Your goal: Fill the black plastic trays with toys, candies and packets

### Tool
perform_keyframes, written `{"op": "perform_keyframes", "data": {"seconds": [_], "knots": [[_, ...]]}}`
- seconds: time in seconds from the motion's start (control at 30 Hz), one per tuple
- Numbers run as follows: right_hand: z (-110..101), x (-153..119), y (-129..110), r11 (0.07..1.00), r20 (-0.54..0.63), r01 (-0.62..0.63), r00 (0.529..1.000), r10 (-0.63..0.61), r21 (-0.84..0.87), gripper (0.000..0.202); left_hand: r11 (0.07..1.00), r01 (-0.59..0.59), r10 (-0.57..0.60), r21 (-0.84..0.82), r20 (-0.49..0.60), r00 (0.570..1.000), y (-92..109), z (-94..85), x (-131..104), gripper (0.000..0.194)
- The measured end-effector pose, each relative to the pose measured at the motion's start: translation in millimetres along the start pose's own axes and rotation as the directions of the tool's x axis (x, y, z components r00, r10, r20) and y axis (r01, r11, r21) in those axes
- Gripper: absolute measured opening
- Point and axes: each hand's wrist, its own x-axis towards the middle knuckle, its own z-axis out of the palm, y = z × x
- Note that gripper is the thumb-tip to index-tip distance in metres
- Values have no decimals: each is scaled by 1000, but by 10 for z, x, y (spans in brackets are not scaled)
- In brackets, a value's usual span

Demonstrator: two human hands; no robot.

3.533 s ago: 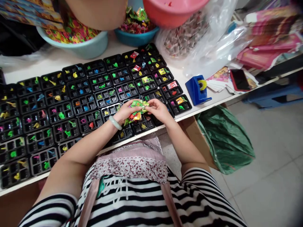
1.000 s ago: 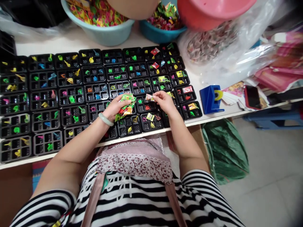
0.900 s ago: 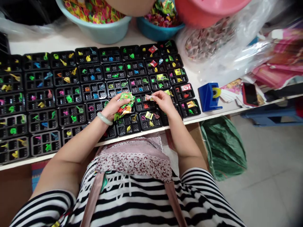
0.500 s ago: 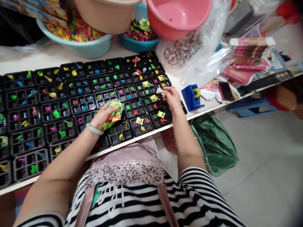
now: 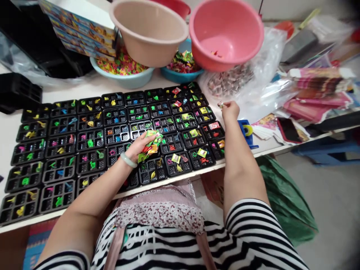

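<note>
Black compartment trays (image 5: 91,164) with small colourful plastic pieces stand in rows on the white table; several on the right also hold shiny packets. My left hand (image 5: 138,147), with a pale bangle at the wrist, is closed round a bunch of green, red and orange packets (image 5: 153,140) above the middle trays. My right hand (image 5: 231,111) pinches a small whitish packet (image 5: 221,104) between its fingertips, just right of the trays and in front of the clear bag of small packets (image 5: 229,80).
A beige basin (image 5: 149,33) and a pink basin (image 5: 226,35) stand over blue bowls of small pieces at the back. A blue tape dispenser (image 5: 248,133), phone (image 5: 289,130) and cards lie right. Stacked black trays (image 5: 19,92) stand far left.
The camera view has shifted, showing more of the table's left and back. My right hand has moved from above the trays to their right side, still pinching a packet. My left hand keeps its bunch.
</note>
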Motion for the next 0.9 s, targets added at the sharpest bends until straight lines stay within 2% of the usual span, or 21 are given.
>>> {"op": "perform_keyframes", "data": {"seconds": [0.1,0.2,0.3,0.33,0.37,0.4,0.43,0.47,0.5,0.53,0.57,0.63,0.77,0.83,0.9], "knots": [[-87,181,-53,976,56,-175,981,183,-128,22,1000,15,-15,-23,-12,1000,15,4,18,37],[-107,165,-219,962,139,-186,967,216,-201,25,999,18,-19,-37,-25,1000,14,-6,46,37],[-81,-157,-568,993,144,-46,988,61,-110,30,999,38,-39,-30,-11,999,-12,-2,96,42],[-66,-350,-720,997,180,76,981,-78,18,26,999,43,-43,-23,3,999,-25,10,119,44],[-48,-579,-876,970,253,167,945,-209,175,20,999,46,-45,-13,21,999,-38,26,144,45],[-26,-833,-1029,919,362,216,870,-334,329,17,999,44,-44,4,39,998,-50,45,170,46],[0,-1096,-1168,865,479,213,760,-439,454,16,999,41,-43,27,60,997,-61,65,194,46],[30,-1352,-1286,827,557,196,655,-510,528,17,998,36,-40,59,81,996,-71,83,214,47],[64,-1584,-1378,804,595,187,582,-554,565,17,995,28,-38,99,101,994,-80,96,228,48],[99,-1779,-1442,789,604,182,550,-576,587,17,989,19,-37,145,124,992,-88,102,235,50],[134,-1929,-1477,783,611,156,541,-578,602,16,982,13,-41,189,146,988,-97,99,234,51],[200,-2090,-1475,777,632,45,553,-543,628,19,967,19,-66,254,178,982,-116,66,208,53],[276,-2033,-1285,713,699,-266,578,-420,649,35,972,59,-95,228,151,984,-141,-73,104,54],[276,-1958,-1164,695,700,-321,615,-363,643,39,983,50,-71,179,117,991,-128,-155,52,53],[266,-1919,-1065,731,680,-286,660,-319,620,36,988,40,-52,146,83,995,-98,-234,9,47]]}}
